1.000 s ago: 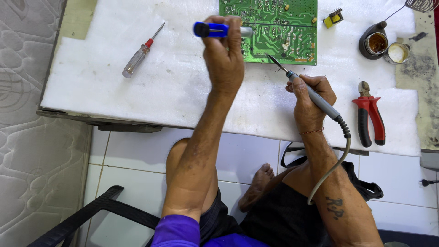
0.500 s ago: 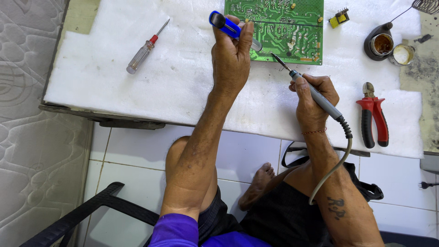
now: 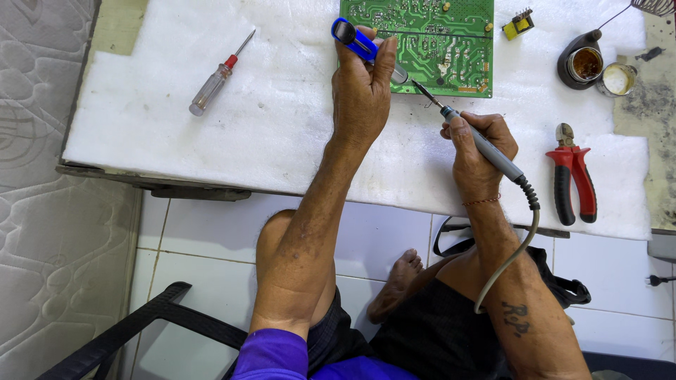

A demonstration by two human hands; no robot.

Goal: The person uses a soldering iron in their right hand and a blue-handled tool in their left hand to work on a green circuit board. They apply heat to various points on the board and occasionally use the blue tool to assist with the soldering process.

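A green circuit board [image 3: 436, 35] lies at the far edge of a white foam-covered table [image 3: 176, 141]. My left hand [image 3: 360, 91] grips a blue desoldering pump [image 3: 355, 41], its metal tip resting at the board's near left corner. My right hand [image 3: 479, 151] holds a grey soldering iron [image 3: 486, 146] like a pen. Its thin tip points up-left and touches the board's near edge, close to the pump's tip. The iron's grey cord runs down past my right forearm.
A red-and-clear screwdriver [image 3: 215, 77] lies on the foam at left. Red-handled cutters [image 3: 574, 176] lie at right. A dark tin of brown flux [image 3: 583, 63], a small white pot [image 3: 617, 79] and a small yellow component [image 3: 517, 24] sit at far right. A black chair arm [image 3: 120, 334] is below.
My left hand has tilted the blue pump from lying level to pointing down-right, bringing its tip to the board's corner. The soldering iron's tip stays at the board's near edge.
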